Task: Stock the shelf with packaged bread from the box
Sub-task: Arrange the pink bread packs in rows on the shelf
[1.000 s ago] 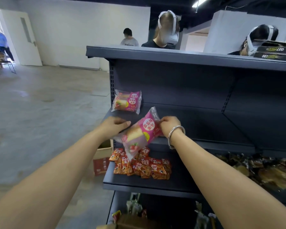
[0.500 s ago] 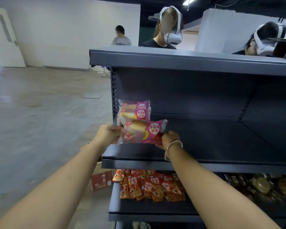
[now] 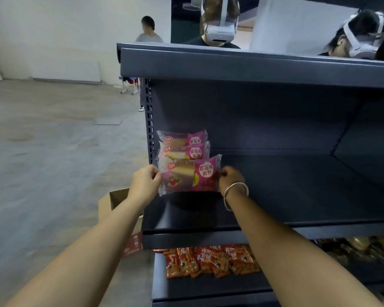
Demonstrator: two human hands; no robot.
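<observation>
**Third bread packet held upright at the left end of the shelf**

Since the earlier frame, the bread packet (image 3: 190, 176) has gone from lying tilted in the hands to standing upright and further in on the shelf board, and the view has closed in on the shelf.

Both hands hold it by its short ends. At centre frame, the left hand (image 3: 145, 182) has its fingers curled shut on the clear left edge of the wrapper. The right hand (image 3: 230, 177), with a metal bracelet (image 3: 235, 191) on its wrist, pinches the pink right edge between closed fingers. The packet's lower edge sits at or just above the dark shelf (image 3: 297, 189); whether it touches cannot be told.

Just behind it, toward the upper centre of the frame, two more packets (image 3: 183, 146) of the same kind stand one behind the other against the back panel, next to the slotted upright at the shelf's left end. The front packet overlaps the lower part of the nearer one.

On the board below, at lower centre, lies a row of orange-red snack bags (image 3: 211, 260). An open cardboard box (image 3: 113, 201) sits on the floor to the left of the shelf, partly hidden by the left forearm.

Beyond the top board, at the upper edge of the frame, two people wear white headsets and a third stands further back.
</observation>
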